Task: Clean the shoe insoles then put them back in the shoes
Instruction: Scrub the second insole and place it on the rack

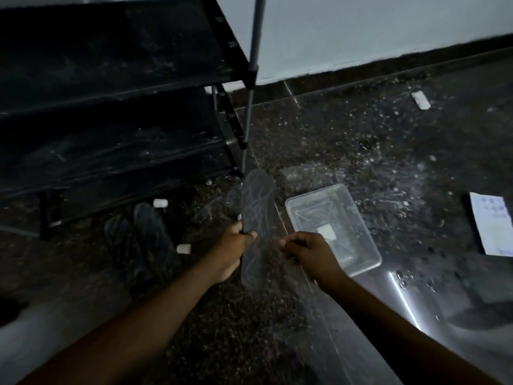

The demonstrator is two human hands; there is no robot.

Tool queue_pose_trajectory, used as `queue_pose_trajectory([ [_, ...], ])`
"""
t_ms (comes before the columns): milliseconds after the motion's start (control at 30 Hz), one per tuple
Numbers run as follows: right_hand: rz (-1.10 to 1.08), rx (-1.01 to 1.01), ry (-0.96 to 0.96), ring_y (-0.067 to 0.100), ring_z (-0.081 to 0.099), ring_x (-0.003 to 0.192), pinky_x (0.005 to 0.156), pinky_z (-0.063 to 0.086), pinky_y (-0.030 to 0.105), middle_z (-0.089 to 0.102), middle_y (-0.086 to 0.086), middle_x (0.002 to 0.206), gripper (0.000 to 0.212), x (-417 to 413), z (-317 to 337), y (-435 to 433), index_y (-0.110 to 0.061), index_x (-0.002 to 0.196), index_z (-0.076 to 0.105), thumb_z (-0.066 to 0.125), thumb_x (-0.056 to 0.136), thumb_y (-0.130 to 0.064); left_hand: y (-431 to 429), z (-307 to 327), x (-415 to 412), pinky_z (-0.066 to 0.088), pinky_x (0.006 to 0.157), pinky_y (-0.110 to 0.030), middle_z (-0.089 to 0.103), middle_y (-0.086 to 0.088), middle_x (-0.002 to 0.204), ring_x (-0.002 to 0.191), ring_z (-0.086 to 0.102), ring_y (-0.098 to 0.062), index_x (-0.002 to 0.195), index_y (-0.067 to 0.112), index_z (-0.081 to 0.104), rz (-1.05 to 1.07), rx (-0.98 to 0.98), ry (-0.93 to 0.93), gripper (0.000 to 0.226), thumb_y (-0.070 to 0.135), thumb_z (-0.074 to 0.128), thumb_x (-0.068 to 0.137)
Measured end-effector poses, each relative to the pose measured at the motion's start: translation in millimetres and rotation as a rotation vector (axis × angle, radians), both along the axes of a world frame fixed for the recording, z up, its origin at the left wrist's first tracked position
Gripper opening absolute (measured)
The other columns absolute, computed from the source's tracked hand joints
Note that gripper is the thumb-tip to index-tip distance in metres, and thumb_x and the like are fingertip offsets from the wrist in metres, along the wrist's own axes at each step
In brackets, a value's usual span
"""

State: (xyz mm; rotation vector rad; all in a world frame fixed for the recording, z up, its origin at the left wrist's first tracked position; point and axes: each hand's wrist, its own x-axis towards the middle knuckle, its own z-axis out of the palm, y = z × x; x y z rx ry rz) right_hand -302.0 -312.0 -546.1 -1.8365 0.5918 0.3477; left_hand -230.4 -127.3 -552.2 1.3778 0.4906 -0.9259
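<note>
insole held just left of the tray, long axis running away from the person, heel end near. left hand grips its left edge below the middle. right hand, between insole and tray, curls at the right edge; whether it pinches anything cannot be told.

We saw a clear tub just right of the right hand, a small white square lying in it. A paper lay well to that hand's right. A black rack stood beyond and left of the left hand, with its grey pole straight beyond. A white bit sat near that hand's left, and a second bit lay farther off.
</note>
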Motion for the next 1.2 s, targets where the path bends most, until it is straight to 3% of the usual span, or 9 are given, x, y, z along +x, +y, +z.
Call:
queue_pose_trajectory([
  [100, 0.082, -0.355, 0.042, 0.008, 0.070, 0.068, 0.067, 0.053, 0.022, 0.071, -0.007, 0.068, 0.017, -14, -15, -38, -0.021, 0.074, 0.072, 0.070, 0.091, -0.018, -15, -10, -12, 0.048, 0.108, -0.057, 0.063, -0.017, 0.138, 0.125, 0.060, -0.040, 0.145, 0.009, 0.053, 0.005, 0.004, 0.003, 0.038, 0.005, 0.048, 0.107],
  [200, 0.118, -0.594, 0.134, 0.027, 0.071, 0.086, 0.076, 0.053, 0.032, 0.074, 0.007, 0.081, 0.015, -27, -37, -68, -0.011, 0.076, 0.074, 0.066, 0.089, -0.012, -24, -14, -22, 0.049, 0.105, -0.059, 0.065, -0.021, 0.133, 0.122, 0.062, -0.042, 0.142, 0.006, 0.056, 0.014, 0.013, 0.009, 0.036, 0.003, 0.048, 0.107],
  [333, 0.164, -0.695, 0.300, 0.030, 0.067, 0.105, 0.090, 0.055, 0.037, 0.069, 0.011, 0.116, 0.023, -37, -57, -81, -0.015, 0.112, 0.073, 0.064, 0.092, -0.021, -32, -15, -33, 0.049, 0.104, -0.062, 0.069, -0.022, 0.126, 0.119, 0.064, -0.042, 0.134, 0.004, 0.061, 0.000, 0.010, -0.024, 0.032, 0.000, 0.048, 0.105],
  [500, 0.243, -0.751, 0.365, 0.035, 0.068, 0.097, 0.075, 0.052, 0.033, 0.066, 0.018, 0.110, 0.017, -37, -67, -75, -0.004, 0.106, 0.066, 0.059, 0.094, -0.014, -34, -9, -38, 0.049, 0.103, -0.065, 0.068, -0.027, 0.124, 0.118, 0.064, -0.046, 0.119, 0.011, 0.066, 0.032, -0.011, -0.027, 0.028, -0.003, 0.046, 0.105],
  [600, 0.295, -0.765, 0.372, 0.037, 0.068, 0.098, 0.070, 0.043, 0.030, 0.066, 0.020, 0.110, 0.018, -33, -68, -71, -0.001, 0.105, 0.065, 0.058, 0.095, -0.014, -32, -3, -40, 0.051, 0.099, -0.065, 0.068, -0.029, 0.122, 0.115, 0.065, -0.048, 0.115, 0.012, 0.066, 0.039, -0.029, -0.019, 0.028, -0.004, 0.044, 0.106],
  [800, 0.303, -0.784, 0.350, 0.035, 0.069, 0.093, 0.072, 0.050, 0.034, 0.068, 0.020, 0.105, 0.021, -31, -62, -68, -0.001, 0.100, 0.067, 0.048, 0.093, -0.007, -22, 13, -38, 0.060, 0.086, -0.058, 0.070, -0.026, 0.108, 0.093, 0.072, -0.037, 0.127, 0.002, 0.058, 0.047, -0.080, -0.055, 0.029, -0.005, 0.040, 0.106],
  [967, 0.227, -0.766, 0.236, 0.031, 0.072, 0.081, 0.068, 0.054, 0.033, 0.073, 0.014, 0.089, 0.016, -22, -33, -64, -0.008, 0.088, 0.072, 0.059, 0.092, -0.015, -9, 31, -26, 0.063, 0.068, -0.044, 0.071, -0.030, 0.111, 0.082, 0.074, -0.038, 0.146, 0.009, 0.047, 0.077, -0.095, -0.061, 0.037, 0.006, 0.038, 0.110],
  [1067, 0.111, -0.632, 0.109, 0.016, 0.068, 0.065, 0.062, 0.051, 0.028, 0.071, -0.003, 0.070, 0.016, -8, -4, -56, -0.021, 0.075, 0.074, 0.064, 0.087, -0.017, 0, 48, -16, 0.062, 0.074, -0.042, 0.072, -0.033, 0.108, 0.081, 0.073, -0.039, 0.146, 0.012, 0.043, 0.093, -0.116, -0.080, 0.036, 0.012, 0.035, 0.111],
  [1200, 0.057, -0.340, -0.058, 0.012, 0.071, 0.059, 0.066, 0.062, 0.042, 0.072, -0.005, 0.063, 0.018, 14, 45, -31, -0.025, 0.068, 0.074, 0.069, 0.085, -0.022, 15, 76, -5, 0.062, 0.071, -0.038, 0.071, -0.034, 0.107, 0.082, 0.072, -0.037, 0.145, 0.008, 0.044, 0.158, -0.150, -0.095, 0.036, 0.022, 0.036, 0.112],
])
